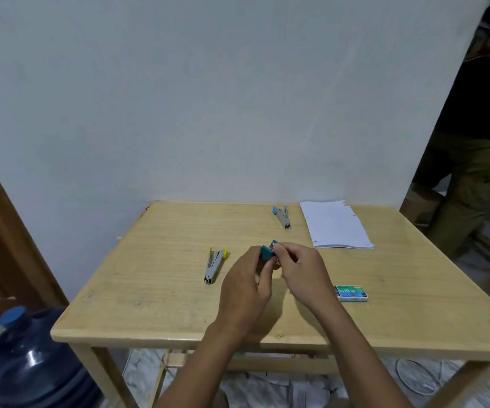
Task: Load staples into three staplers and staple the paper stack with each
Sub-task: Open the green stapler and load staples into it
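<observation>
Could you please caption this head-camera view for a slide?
Left hand and right hand grip a teal stapler; staple box and paper stack lie on the table.

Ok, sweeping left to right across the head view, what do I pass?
Water jug → yellow-tipped stapler → teal stapler → paper stack.

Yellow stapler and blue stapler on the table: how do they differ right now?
The yellow stapler has yellow handle tips; the blue stapler has a blue one. The yellow stapler lies nearer, left of the left hand and right hand, which hold the green stapler; the blue stapler lies farther back, beside the paper stack. Both are grey and lie untouched with handles spread, noses toward the person.
</observation>
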The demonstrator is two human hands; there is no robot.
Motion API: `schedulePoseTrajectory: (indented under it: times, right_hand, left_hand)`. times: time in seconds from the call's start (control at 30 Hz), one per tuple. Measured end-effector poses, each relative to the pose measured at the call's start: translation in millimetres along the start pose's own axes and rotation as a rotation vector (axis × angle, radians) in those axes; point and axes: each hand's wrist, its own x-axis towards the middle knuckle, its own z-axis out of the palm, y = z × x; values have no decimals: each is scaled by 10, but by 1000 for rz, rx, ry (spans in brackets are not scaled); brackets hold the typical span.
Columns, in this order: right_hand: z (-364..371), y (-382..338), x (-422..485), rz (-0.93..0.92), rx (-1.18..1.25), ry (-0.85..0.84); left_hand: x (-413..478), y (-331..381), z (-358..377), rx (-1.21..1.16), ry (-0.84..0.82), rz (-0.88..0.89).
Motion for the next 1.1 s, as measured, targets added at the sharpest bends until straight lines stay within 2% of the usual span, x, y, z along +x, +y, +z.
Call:
schedulePoseTrajectory:
  times: [0.1, 0.17, 0.3, 0.37, 0.47, 0.53, 0.6, 0.7, 0.8, 0.87, 1.1]
  right_hand:
    - [17, 9, -16, 57, 1, 48]
    - [-53, 56, 7, 177, 65, 110]
    - [-175, 161, 61, 364, 210, 166]
    - [-223, 196, 87, 404, 302, 197]
    - [-348, 199, 83, 433, 463, 219]
    - [-411, 186, 46, 415, 527, 195]
    - [-425, 168, 4, 389, 544, 147]
    - [-374, 138, -41, 354, 499, 63]
    - [-304, 80, -75, 330, 503, -32]
    - [-267, 21, -91, 302, 510, -92]
    - [-266, -109, -85, 177, 291, -32]
  left_hand:
    - [-47, -3, 6, -49, 37, -34]
    - [-80, 21, -9, -105, 74, -76]
    - [-110, 129, -79, -268, 7, -182]
    - [-85, 148, -123, -443, -50, -351]
    - [0, 182, -249, -908, -186, -680]
    - [25, 206, -344, -1113, -291, -788]
    - [33, 211, -402, -1218, -344, -849]
    - [57, 219, -422, -1252, -461, -897]
    - [66, 262, -388, -1050, -639, -892]
    - [33, 294, -365, -1007, -710, -869]
    - [-39, 182, -365, -1198, -697, -857]
